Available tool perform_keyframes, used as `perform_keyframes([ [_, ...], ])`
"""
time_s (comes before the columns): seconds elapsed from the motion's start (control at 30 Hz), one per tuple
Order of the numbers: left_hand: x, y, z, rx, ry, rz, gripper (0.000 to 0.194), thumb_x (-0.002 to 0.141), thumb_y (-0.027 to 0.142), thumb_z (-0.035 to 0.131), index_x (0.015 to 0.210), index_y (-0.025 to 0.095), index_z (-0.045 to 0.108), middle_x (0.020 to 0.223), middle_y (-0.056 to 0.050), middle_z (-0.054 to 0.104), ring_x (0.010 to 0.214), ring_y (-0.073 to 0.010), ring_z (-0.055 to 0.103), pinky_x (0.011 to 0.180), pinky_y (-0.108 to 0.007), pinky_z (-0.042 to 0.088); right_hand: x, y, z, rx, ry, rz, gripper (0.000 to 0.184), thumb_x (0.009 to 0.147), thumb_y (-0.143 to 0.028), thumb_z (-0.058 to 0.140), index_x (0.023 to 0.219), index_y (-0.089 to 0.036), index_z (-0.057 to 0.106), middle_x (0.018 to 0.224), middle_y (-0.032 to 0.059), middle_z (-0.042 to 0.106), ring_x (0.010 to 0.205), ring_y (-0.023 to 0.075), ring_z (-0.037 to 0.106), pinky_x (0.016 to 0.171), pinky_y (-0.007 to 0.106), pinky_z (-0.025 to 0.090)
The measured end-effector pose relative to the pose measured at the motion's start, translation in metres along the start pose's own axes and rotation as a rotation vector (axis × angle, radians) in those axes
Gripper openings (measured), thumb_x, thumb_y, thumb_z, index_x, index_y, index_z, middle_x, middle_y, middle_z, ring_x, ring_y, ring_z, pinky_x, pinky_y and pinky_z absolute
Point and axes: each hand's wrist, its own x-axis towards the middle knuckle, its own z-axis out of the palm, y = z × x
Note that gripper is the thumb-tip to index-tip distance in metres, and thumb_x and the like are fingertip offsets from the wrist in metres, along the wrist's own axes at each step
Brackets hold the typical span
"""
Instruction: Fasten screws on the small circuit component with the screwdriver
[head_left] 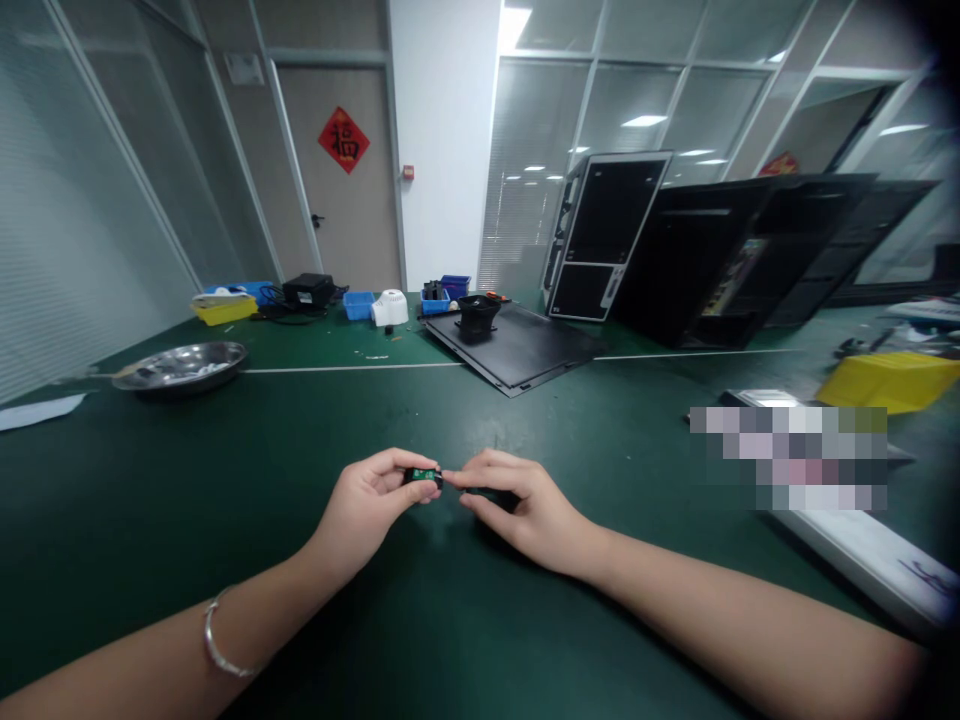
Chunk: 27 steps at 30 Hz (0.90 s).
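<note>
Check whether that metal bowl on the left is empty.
Not empty: the metal bowl has some whitish pieces lying inside it, though I cannot tell what they are.

Workshop-type room | green worktable (337,410) | parts bins (358,305) | black equipment cases (697,260)

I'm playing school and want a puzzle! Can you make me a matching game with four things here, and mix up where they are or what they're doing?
Things:
1. Bracelet
2. Left hand
3. Metal dish
4. Red diamond

Clues:
A. Up on the door
B. Holding a small black-and-green piece
C. Worn on the left arm
D. Sitting on the green table

Right pairs: 1-C, 2-B, 3-D, 4-A
</note>
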Motion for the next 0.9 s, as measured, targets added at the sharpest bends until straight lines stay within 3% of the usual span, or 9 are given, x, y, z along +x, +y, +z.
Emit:
perform_keyframes([
  [0.37,-0.0018,-0.0026,0.001,0.077,0.026,0.021,0.024,0.073,0.027,0.075,0.093,0.015,0.069,0.088,-0.007,0.077,0.086,-0.0231,0.074,0.088,-0.037,0.058,-0.0004,-0.0038,0.002,-0.042,0.017,0.034,0.031,0.09,-0.017,0.057,0.117,-0.025,0.069,0.097,0.0058,0.067,0.088,0.0162,0.064,0.08,0.031,0.053],
  [0.9,-0.0011,0.0006,0.0002,0.062,-0.01,0.001,0.024,0.073,0.028,0.075,0.093,0.014,0.072,0.084,-0.007,0.076,0.079,-0.0222,0.073,0.079,-0.035,0.059,-0.0001,-0.0037,0.0003,-0.042,0.002,0.021,0.032,0.091,-0.019,0.057,0.12,-0.027,0.068,0.098,0.0062,0.069,0.088,0.0169,0.064,0.081,0.033,0.053],
])
